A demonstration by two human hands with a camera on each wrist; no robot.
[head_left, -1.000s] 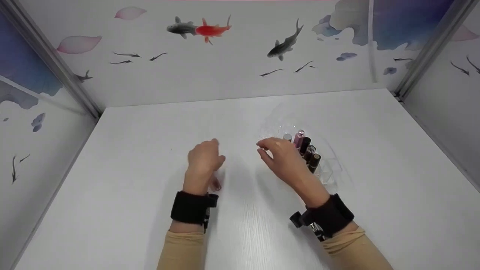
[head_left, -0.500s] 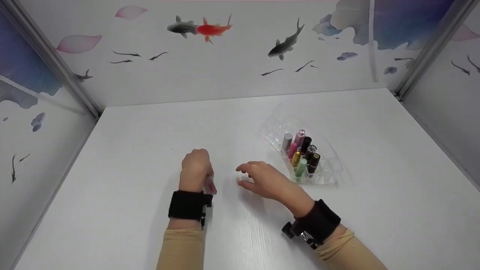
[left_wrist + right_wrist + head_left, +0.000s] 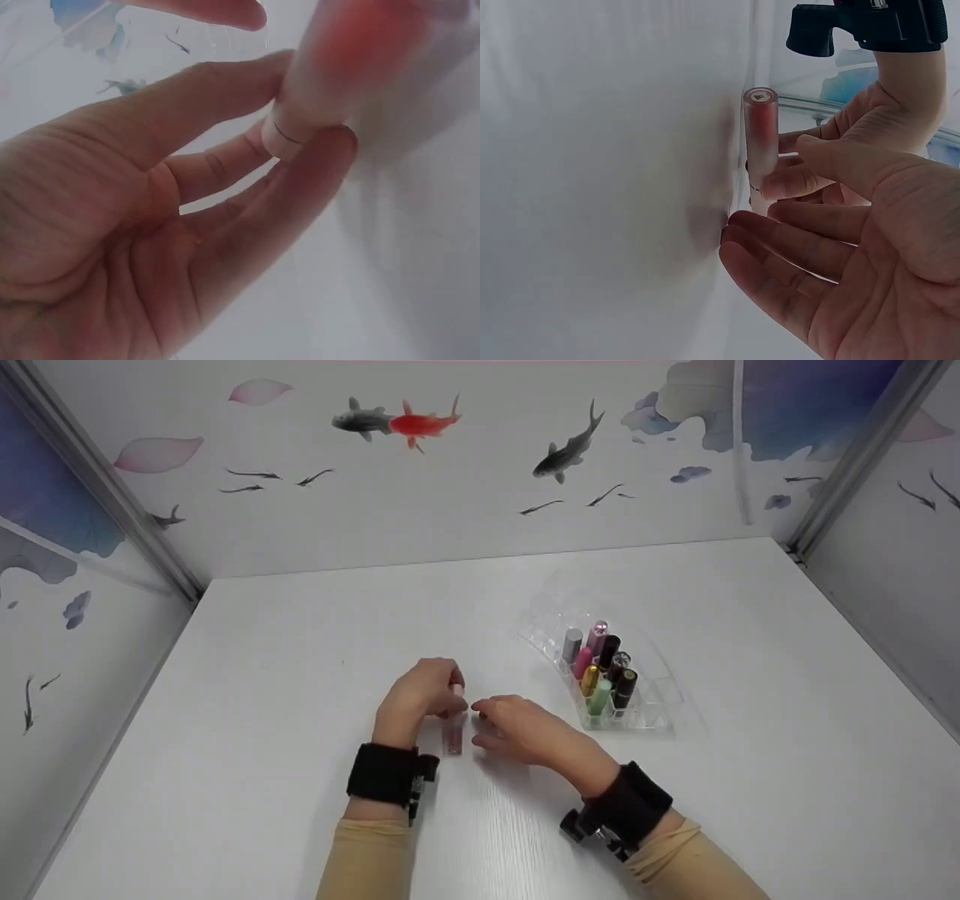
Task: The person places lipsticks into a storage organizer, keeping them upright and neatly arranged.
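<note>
My left hand (image 3: 421,696) pinches a lip gloss tube (image 3: 453,739) between thumb and fingers, around its pale pink cap. The tube is frosted and fades to red at its end, as the right wrist view shows it (image 3: 762,139). In the head view that red end points toward me, low over the table. Just right of the tube is my right hand (image 3: 529,729), its fingers relaxed and slightly bent. Its thumb (image 3: 840,156) and fingers overlap the left hand's fingers in the right wrist view, with nothing in its grasp.
A clear plastic holder (image 3: 657,714) stands to the right of my hands. Upright in it are several lipsticks, among them a silver tube (image 3: 572,645), a green tube (image 3: 599,699) and a gold tube (image 3: 590,680). Printed panels (image 3: 480,510) wall the white table (image 3: 247,720).
My right hand has come away from the holder, leftward and nearer to me, beside the tube. My left hand has dipped, then shifted right with the lip gloss.
</note>
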